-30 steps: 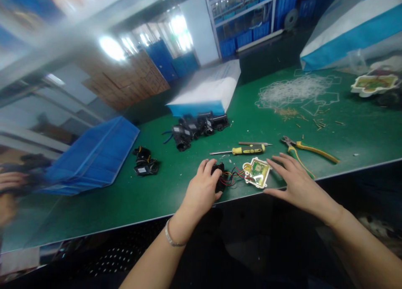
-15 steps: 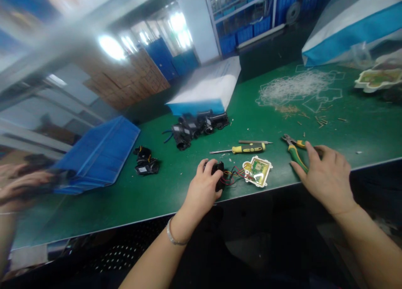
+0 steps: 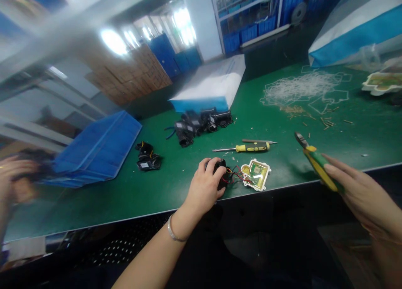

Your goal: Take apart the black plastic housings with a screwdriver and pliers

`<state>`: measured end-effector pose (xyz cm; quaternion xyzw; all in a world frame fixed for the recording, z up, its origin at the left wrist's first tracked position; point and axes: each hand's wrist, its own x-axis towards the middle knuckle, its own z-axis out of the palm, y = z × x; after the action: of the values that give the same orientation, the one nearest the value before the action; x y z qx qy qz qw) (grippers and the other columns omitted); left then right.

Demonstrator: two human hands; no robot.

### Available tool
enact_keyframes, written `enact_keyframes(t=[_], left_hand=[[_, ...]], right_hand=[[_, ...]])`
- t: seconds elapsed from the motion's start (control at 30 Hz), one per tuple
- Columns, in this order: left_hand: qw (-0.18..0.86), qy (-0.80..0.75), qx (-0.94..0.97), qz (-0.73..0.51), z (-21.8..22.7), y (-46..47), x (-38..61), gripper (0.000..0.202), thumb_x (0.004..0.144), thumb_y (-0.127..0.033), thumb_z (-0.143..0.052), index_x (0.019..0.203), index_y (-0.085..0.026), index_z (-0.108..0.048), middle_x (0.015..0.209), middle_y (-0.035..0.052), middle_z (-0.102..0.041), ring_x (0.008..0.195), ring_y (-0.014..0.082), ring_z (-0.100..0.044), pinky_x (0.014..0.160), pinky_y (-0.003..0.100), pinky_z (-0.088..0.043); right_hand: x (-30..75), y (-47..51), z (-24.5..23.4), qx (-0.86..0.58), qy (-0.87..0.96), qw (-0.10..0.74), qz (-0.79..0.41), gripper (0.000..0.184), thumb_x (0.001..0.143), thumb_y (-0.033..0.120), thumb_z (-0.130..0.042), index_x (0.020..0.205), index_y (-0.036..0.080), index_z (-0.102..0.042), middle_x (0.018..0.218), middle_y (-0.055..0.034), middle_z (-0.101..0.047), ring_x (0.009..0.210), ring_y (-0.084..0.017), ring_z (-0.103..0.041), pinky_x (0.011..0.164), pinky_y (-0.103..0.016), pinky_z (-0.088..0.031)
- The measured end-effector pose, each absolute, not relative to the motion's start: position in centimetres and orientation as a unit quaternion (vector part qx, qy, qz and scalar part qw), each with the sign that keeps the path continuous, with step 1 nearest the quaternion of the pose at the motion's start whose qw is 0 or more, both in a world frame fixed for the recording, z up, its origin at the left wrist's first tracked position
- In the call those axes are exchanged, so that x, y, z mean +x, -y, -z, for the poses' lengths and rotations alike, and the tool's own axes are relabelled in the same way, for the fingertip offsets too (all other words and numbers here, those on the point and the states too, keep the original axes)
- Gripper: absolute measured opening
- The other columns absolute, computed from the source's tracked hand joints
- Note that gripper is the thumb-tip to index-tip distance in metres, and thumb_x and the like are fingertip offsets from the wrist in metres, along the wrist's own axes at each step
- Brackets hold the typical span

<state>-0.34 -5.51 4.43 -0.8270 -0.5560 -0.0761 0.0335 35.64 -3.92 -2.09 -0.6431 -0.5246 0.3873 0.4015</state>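
Note:
My left hand point(image 3: 205, 182) is closed over a black plastic part point(image 3: 223, 176) at the table's front edge. Red, yellow and black wires point(image 3: 235, 174) run from that part to a white housing point(image 3: 266, 176) with a green circuit board point(image 3: 258, 171) inside, lying just to the right. On the right, my right hand point(image 3: 354, 184) grips pliers point(image 3: 317, 161) with green and yellow handles, held up off the table. Their jaws point away from me, and the handles lie close together. Behind the housing rest a yellow-and-grey screwdriver point(image 3: 253, 148) and a thin metal rod point(image 3: 256, 141).
Several black parts point(image 3: 201, 125) lie before a white-and-blue bag point(image 3: 207, 86); more black parts point(image 3: 147, 157) sit near a blue bin point(image 3: 94, 150). Clear thin rings point(image 3: 307, 86) and brass pins point(image 3: 328, 122) lie at the back right. Another person's hand point(image 3: 15, 171) works at far left.
My right hand has picked up the pliers from the table and moved right with them. My left hand stays on the black part. The other person's hand has shifted, blurred.

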Motion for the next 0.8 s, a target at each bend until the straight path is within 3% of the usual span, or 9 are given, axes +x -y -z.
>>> enact_keyframes(t=[0.13,0.2,0.33,0.43,0.63,0.8], left_hand=[[0.029,0.560,-0.824,0.083,-4.2,5.6,-0.4,0.039,0.072,-0.020,-0.071,0.108,-0.029,-0.061,0.139,0.0058,-0.038,0.127,0.0341,-0.032,0.100,0.057,-0.043],[0.025,0.558,-0.825,0.086,-4.1,5.7,-0.3,0.028,0.072,-0.020,-0.071,0.099,-0.028,-0.066,0.142,0.0049,-0.035,0.129,0.0356,-0.029,0.100,0.058,-0.043],[0.015,0.560,-0.823,0.099,-4.0,5.9,0.1,0.023,0.072,-0.017,-0.070,0.093,-0.028,-0.071,0.149,0.0019,-0.027,0.130,0.0374,-0.026,0.099,0.062,-0.042],[0.015,0.556,-0.824,0.107,-3.9,6.0,0.3,0.015,0.074,-0.016,-0.069,0.084,-0.026,-0.073,0.150,0.0002,-0.026,0.133,0.0377,-0.023,0.102,0.063,-0.040],[0.029,0.538,-0.837,0.097,-3.8,6.2,0.3,0.011,0.073,-0.018,-0.072,0.081,-0.024,-0.072,0.152,0.0003,-0.025,0.134,0.0401,-0.021,0.101,0.064,-0.039],[0.048,0.549,-0.832,0.058,-4.5,6.9,0.4,0.033,0.069,-0.028,-0.077,0.101,-0.027,-0.067,0.156,0.0006,-0.019,0.132,0.0425,-0.026,0.097,0.063,-0.042]], right_hand=[[32.3,7.0,1.3,-0.512,0.413,0.423,-0.623,0.037,0.085,0.041,-0.053,0.116,0.024,-0.064,0.101,-0.0125,-0.070,0.089,-0.032,-0.066,0.079,-0.051,-0.053],[29.4,8.5,0.6,-0.430,0.382,0.406,-0.710,0.036,0.080,0.030,-0.056,0.115,0.024,-0.064,0.109,-0.0112,-0.068,0.096,-0.030,-0.064,0.081,-0.047,-0.053],[23.8,10.0,-0.5,-0.270,0.309,0.361,-0.837,0.055,0.069,0.012,-0.051,0.122,0.024,-0.061,0.128,-0.0091,-0.060,0.100,-0.024,-0.060,0.073,-0.036,-0.052],[22.0,9.5,-0.3,-0.272,0.297,0.374,-0.835,0.064,0.064,0.006,-0.049,0.125,0.022,-0.059,0.132,-0.0078,-0.057,0.099,-0.021,-0.060,0.076,-0.033,-0.051],[23.6,7.2,1.0,-0.337,0.306,0.448,-0.769,0.061,0.072,0.011,-0.046,0.131,0.025,-0.051,0.137,-0.0072,-0.054,0.109,-0.025,-0.058,0.084,-0.039,-0.051],[24.6,7.4,0.9,-0.370,0.343,0.443,-0.741,0.055,0.076,0.013,-0.049,0.130,0.025,-0.053,0.143,-0.0073,-0.049,0.114,-0.026,-0.056,0.088,-0.040,-0.051]])
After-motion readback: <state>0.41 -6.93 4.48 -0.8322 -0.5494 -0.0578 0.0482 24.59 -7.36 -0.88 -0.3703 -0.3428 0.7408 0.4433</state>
